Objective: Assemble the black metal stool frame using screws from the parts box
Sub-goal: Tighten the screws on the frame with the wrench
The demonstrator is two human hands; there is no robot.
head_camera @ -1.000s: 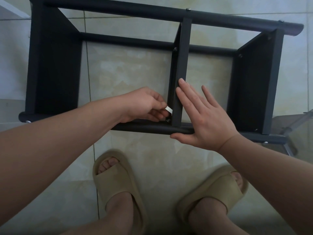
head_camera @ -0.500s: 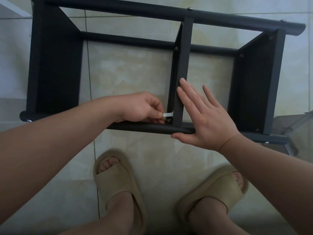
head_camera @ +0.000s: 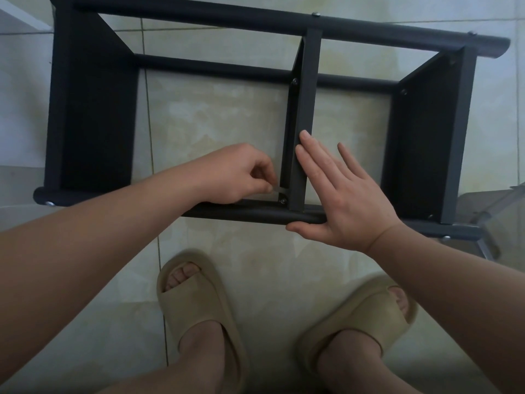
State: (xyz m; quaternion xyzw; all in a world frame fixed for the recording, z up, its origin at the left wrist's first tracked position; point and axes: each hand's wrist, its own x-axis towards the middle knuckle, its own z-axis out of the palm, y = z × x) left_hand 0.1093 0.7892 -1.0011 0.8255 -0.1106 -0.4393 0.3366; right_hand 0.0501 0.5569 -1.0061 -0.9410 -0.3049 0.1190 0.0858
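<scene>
The black metal stool frame (head_camera: 93, 115) lies on the tiled floor in front of me, with a centre crossbar (head_camera: 305, 109) running from the far tube to the near tube (head_camera: 255, 216). My left hand (head_camera: 235, 174) pinches a small silver hex key (head_camera: 279, 189) whose tip sits in a screw (head_camera: 283, 201) at the joint of crossbar and near tube. My right hand (head_camera: 343, 191) lies flat with straight fingers against the crossbar's right side, thumb under the near tube.
My two feet in beige slippers (head_camera: 199, 302) stand on the floor just below the frame. Further screws (head_camera: 295, 81) show at the frame's other joints. Part of a grey metal object (head_camera: 488, 214) shows at the right edge. The parts box is out of view.
My left hand has turned the hex key at the joint, its wrist dropping and then rising again. The right hand stays pressed flat on the crossbar.
</scene>
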